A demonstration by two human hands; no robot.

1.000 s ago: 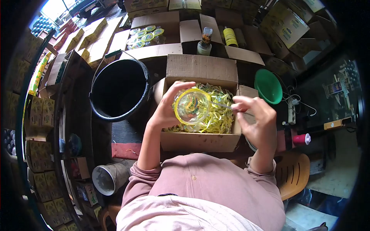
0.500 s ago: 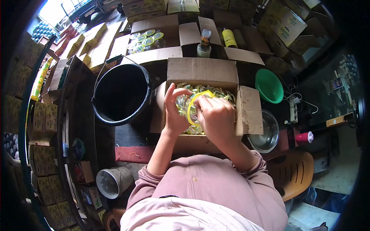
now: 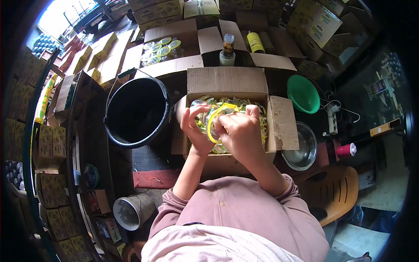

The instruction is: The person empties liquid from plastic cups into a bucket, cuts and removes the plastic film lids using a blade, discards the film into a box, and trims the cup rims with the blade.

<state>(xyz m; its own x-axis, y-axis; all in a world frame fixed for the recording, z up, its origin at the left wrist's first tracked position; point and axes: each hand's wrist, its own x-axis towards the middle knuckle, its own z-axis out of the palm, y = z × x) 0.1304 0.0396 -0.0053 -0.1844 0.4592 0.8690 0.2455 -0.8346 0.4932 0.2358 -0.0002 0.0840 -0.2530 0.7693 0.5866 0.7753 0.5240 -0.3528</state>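
Over the open cardboard box (image 3: 228,81), my left hand (image 3: 197,133) curls its fingers and thumb around the side of a clear plastic cup with a yellow rim (image 3: 212,127). The cup is tipped toward my right hand (image 3: 240,133), whose closed fingers press at the yellow rim and hide part of it. What the right fingertips pinch there I cannot tell. Beneath both hands, the box is filled with a heap of yellow-green printed pieces (image 3: 260,131). Its flaps stand folded outward.
A black bucket (image 3: 114,131) stands left of the box. On the right are a green bowl (image 3: 302,94) and a metal bowl (image 3: 301,150). Behind, another carton holds several lidded cups (image 3: 162,50), beside a jar (image 3: 227,56) and a yellow bottle (image 3: 255,43). A grey pail (image 3: 131,212) sits lower left.
My left fingers have shifted slightly left and down on the cup. The right hand has moved a little left, its knuckles turned, still at the yellow rim. The view has tilted slightly.
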